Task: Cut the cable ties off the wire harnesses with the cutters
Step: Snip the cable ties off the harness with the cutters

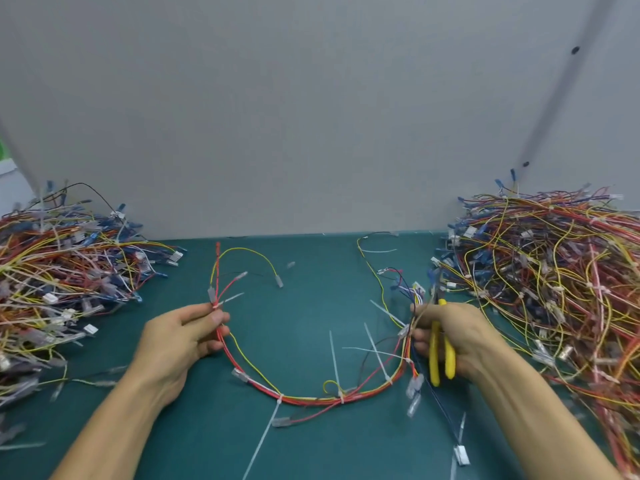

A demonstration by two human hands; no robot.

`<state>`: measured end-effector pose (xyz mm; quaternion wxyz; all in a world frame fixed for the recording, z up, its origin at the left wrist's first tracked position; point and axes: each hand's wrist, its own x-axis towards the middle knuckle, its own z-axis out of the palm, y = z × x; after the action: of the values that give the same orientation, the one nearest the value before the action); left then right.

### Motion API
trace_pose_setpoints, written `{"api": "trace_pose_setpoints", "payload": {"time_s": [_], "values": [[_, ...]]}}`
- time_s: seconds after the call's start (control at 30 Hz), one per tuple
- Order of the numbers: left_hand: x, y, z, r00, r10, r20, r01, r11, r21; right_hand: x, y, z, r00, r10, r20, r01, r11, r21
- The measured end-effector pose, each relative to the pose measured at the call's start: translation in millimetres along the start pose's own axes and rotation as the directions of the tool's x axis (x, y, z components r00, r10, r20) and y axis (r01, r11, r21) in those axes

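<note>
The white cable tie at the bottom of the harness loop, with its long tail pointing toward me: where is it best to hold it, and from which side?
Probably grip the cable tie by its long free tail, from the near side. The tail lies flat on the mat, clear of the harness, so fingers fit there; its head sits tight on the wires.

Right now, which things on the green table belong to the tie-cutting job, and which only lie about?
In use:
- red and yellow wire harness, held by left hand and right hand
- yellow-handled cutters
- white cable ties on harness

Lying about:
- left wire pile
- right wire pile
- loose white connector
</note>
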<state>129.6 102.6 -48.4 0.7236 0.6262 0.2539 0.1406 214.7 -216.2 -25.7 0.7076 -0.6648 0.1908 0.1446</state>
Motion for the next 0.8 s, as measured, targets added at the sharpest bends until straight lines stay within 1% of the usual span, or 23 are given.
{"api": "trace_pose_setpoints", "payload": {"time_s": [0.2, 0.5, 0.8], "values": [[0.5, -1.2, 1.2, 1.0, 0.019, 0.019, -0.019, 1.0, 0.003, 7.0, -0.3, -3.6, 0.999, 0.032, 0.01, -0.033, 0.998, 0.056], [4.1, -1.6, -0.3, 1.0, 0.0, 0.0, 0.0, 0.999, -0.054, 14.1, 4.2, -4.9, 1.0, 0.016, 0.013, -0.016, 0.999, 0.031], [3.9, 4.4, -2.9, 0.999, -0.045, 0.03, 0.048, 0.995, -0.085, 19.7, 6.7, -9.0, 0.999, 0.018, 0.048, -0.019, 0.999, 0.034]]}}
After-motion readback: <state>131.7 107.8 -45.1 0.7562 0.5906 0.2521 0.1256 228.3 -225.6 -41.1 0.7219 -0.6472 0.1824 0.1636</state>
